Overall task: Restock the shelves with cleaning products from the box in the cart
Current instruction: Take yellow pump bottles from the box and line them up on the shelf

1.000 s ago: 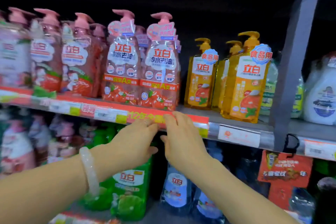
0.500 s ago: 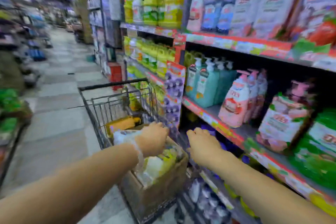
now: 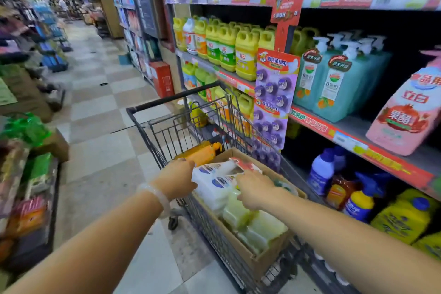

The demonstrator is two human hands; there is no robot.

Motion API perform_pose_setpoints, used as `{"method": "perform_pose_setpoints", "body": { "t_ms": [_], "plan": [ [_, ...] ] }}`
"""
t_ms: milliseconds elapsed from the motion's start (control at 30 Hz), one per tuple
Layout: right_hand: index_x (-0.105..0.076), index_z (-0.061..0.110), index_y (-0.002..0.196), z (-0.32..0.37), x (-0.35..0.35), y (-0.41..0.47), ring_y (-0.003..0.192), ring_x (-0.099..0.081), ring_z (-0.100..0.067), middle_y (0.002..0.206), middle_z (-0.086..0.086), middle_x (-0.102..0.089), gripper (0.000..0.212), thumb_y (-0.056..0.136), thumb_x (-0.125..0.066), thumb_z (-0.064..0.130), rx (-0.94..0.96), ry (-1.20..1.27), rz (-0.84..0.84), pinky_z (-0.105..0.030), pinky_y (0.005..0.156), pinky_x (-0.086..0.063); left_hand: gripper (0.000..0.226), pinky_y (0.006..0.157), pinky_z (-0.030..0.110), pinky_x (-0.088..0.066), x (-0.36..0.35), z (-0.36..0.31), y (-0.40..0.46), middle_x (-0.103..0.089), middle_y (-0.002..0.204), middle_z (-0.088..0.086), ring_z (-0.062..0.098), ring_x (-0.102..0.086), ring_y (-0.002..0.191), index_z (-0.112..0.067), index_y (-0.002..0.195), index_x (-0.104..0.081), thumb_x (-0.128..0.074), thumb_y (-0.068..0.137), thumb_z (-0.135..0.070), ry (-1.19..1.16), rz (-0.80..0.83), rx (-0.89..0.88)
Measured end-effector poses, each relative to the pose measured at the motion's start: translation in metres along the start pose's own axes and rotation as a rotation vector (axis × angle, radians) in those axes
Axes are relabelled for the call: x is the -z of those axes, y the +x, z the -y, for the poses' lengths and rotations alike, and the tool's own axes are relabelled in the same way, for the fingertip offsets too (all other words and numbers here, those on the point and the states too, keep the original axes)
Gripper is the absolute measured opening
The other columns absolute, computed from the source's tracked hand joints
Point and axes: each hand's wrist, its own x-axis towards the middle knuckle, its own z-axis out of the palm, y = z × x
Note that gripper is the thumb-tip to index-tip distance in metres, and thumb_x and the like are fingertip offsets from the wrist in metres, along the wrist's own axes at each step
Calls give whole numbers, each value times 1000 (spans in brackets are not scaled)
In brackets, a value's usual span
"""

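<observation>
Cleaning products [image 3: 216,184], white and pale-green refill packs, fill the cardboard box [image 3: 260,260] that sits in the wire cart [image 3: 167,131] beside the shelves [image 3: 346,131]. Head view: both hands reach into the box; the left hand [image 3: 175,179] lies against the side of the topmost white pack and the right hand [image 3: 254,188] rests on top of it, but whether the fingers have curled round the pack cannot be told. An orange pump bottle [image 3: 202,153] lies in the cart behind the box. Judged from the nearly full box, restocking is at an early stage: the pack is not yet lifted, and most stock remains to be shelved.
</observation>
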Motion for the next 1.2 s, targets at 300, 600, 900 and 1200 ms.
{"method": "perform_pose_setpoints", "body": {
  "t_ms": [300,600,900,1200],
  "plan": [
    [-49,6,125,3,-4,143,121,-46,-33,132,-17,-47,42,92,-53,31,-6,69,71,-39,95,-41,39,90,37,-46,-13,54,121,-54,119,11,28,-51,111,-12,120,-52,-60,88,-33,-22,100,20],
    [-47,7,116,9,-59,313,109,-53,-31,118,-15,-53,31,92,-52,26,-257,418,214,-30,72,-36,49,90,37,-46,-64,129,276,-53,125,12,30,-53,115,-12,125,-49,-60,86,-40,-96,359,13],
    [-27,3,145,8,-113,433,130,-42,-29,145,-13,-40,77,89,-56,48,-686,1063,212,-31,101,-37,78,101,36,-40,-131,149,346,-36,141,15,31,-40,128,-3,140,-30,-56,86,-52,-41,512,0],
    [-19,19,147,14,-136,460,118,-52,-34,138,-12,-48,97,72,-80,34,-1018,1841,186,-46,95,-42,76,98,36,-47,-164,135,359,-30,137,20,31,-46,124,1,140,-25,-65,86,-35,-11,392,123]
  ]
}}
